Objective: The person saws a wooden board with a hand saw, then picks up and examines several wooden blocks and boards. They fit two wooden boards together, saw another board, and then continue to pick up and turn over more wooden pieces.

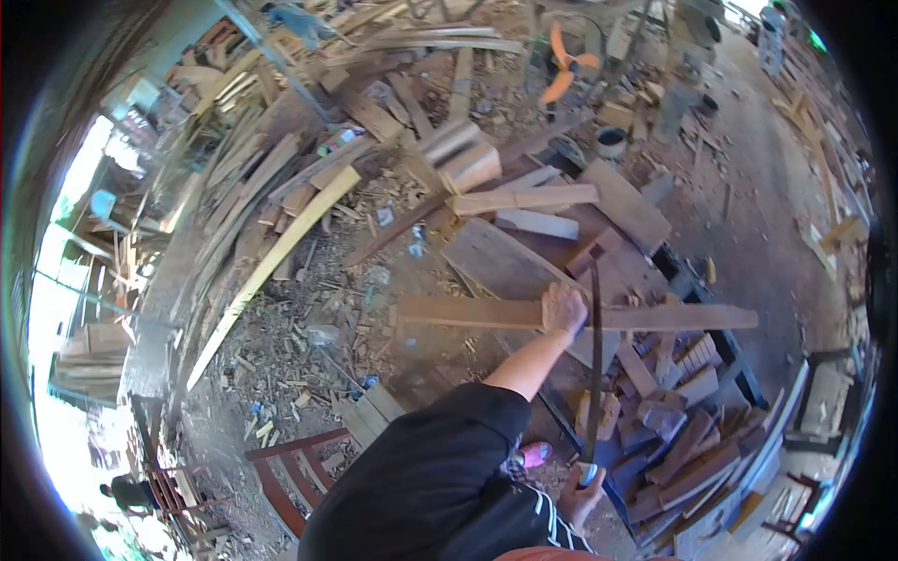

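My left hand (564,309) is closed over a long wooden plank (468,312) and presses it down on the worktable. Lower in the view, my right hand (579,503) wraps round the handle of a handsaw (596,393). The saw's long dark blade points away from me and crosses the plank just right of my left hand. The plank lies crosswise, its ends reaching past both sides of the table. Beneath and beyond it rest a wide board (505,257) and a small wooden block (595,251).
Offcuts (687,439) are heaped to the right of my right hand. Long boards (271,271) are stacked on the left, above ground strewn with scraps. A slatted wooden chair piece (299,472) stands at lower left. An orange-bladed fan (566,63) and a bucket (611,142) are farther off.
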Demonstrator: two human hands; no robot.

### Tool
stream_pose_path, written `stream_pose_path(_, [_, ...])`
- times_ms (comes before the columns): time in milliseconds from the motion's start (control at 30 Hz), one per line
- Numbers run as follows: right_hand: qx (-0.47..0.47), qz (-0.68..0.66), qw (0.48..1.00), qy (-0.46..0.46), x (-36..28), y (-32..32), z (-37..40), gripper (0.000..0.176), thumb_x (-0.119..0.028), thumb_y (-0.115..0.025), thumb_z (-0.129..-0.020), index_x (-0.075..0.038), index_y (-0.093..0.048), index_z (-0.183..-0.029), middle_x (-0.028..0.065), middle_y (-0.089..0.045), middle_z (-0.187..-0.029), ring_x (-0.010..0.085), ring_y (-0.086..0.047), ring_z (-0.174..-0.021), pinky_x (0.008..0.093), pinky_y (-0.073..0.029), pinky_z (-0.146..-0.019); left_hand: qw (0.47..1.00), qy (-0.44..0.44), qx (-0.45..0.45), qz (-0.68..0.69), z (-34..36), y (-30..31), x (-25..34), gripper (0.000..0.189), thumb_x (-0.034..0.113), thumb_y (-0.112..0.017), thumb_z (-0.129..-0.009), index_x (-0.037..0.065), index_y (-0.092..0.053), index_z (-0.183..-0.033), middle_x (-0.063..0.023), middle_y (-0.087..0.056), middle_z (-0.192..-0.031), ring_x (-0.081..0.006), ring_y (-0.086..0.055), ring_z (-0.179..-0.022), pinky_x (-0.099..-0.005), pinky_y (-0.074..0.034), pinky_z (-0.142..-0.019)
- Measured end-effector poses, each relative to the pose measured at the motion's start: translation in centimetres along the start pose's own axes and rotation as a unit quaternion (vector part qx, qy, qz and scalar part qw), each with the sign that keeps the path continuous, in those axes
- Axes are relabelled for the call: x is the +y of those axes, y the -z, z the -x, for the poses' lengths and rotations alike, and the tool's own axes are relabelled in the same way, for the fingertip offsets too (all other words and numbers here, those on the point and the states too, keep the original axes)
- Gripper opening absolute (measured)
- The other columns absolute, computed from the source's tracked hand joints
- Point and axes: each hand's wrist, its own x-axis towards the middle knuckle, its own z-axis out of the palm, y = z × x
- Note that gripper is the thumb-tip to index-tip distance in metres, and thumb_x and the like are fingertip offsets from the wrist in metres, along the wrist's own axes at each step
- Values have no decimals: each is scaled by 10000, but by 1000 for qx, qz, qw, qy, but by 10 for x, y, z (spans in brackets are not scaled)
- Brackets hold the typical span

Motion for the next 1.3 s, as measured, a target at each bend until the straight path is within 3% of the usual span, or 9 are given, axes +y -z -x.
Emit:
stream_pose_path(100, [71, -57, 992, 88, -18, -16, -30, 179, -98, -631, -882, 9, -533, -985, 171, -596, -679, 283, -616, -605, 371, -464, -556, 1000, -11, -18, -9, -3, -5, -3, 297, 187, -426, -863, 42, -684, -888, -129, -622, -1031, -283, -518, -1036, -414, -401, -876])
stream_pose_path(233, [117, 74, 966, 218, -14, -48, -97, 191, -107, -624, -888, 2, -511, -997, 228, -626, -746, 422, -635, -698, 432, -483, -574, 998, -42, 6, -37, 3, -3, -4, 281, 180, -444, -854, 64, -701, -847, -117, -631, -1008, -272, -535, -1009, -410, -416, -852])
stream_pose_path(500, [-15, 14, 1000, -8, 8, 10, 3, 198, -133, -635, -869, -2, -507, -944, 260, -624, -767, 456, -637, -740, 447, -495, -587, 998, -29, 10, -56, 0, 5, 1, 277, 176, -449, -856, 75, -707, -837, -94, -646, -990, -257, -541, -1005, -403, -419, -847])
stream_pose_path(567, [20, -38, 998, 41, -9, -13, -42, 208, -138, -633, -875, 8, -508, -954, 257, -621, -793, 458, -625, -752, 446, -491, -602, 998, -25, 49, -34, 1, -2, 0, 297, 191, -440, -872, 68, -707, -833, -102, -646, -988, -268, -544, -1013, -408, -417, -855])
stream_pose_path(633, [101, 31, 975, 198, -13, -39, -93, 241, -151, -634, -880, 11, -488, -981, 262, -613, -806, 466, -610, -766, 456, -480, -608, 996, -31, 69, -44, 3, -7, -2, 308, 220, -452, -878, 62, -709, -818, -105, -648, -969, -274, -549, -1013, -415, -422, -856])
stream_pose_path(967, [-29, -19, 999, -7, 8, 2, -15, 204, -155, -614, -904, -20, -489, -994, 238, -618, -748, 412, -652, -717, 426, -487, -584, 996, -49, 52, -62, 0, -4, -6, 298, 243, -486, -870, 80, -717, -775, -86, -654, -962, -258, -575, -966, -405, -456, -810])
stream_pose_path(1067, [73, 15, 991, 107, -16, -36, -82, 242, -169, -630, -892, -6, -485, -996, 265, -613, -752, 467, -603, -713, 473, -464, -565, 995, -58, 45, -69, -1, 5, 1, 299, 237, -484, -870, 75, -718, -777, -88, -659, -960, -258, -583, -958, -403, -464, -803])
stream_pose_path(1167, [71, 20, 988, 134, -19, -42, -95, 258, -179, -637, -887, -3, -483, -997, 281, -601, -744, 484, -581, -714, 508, -440, -558, 994, -59, 43, -79, -2, 7, 2, 293, 230, -488, -866, 67, -720, -790, -97, -664, -956, -264, -591, -956, -403, -470, -801])
stream_pose_path(1300, [9, -26, 1000, 6, 8, -3, -12, 223, -165, -637, -887, -11, -490, -953, 265, -618, -769, 456, -623, -741, 466, -477, -586, 996, -40, 24, -72, -2, -1, 2, 291, 222, -485, -862, 63, -718, -787, -106, -660, -955, -269, -583, -962, -402, -464, -812])
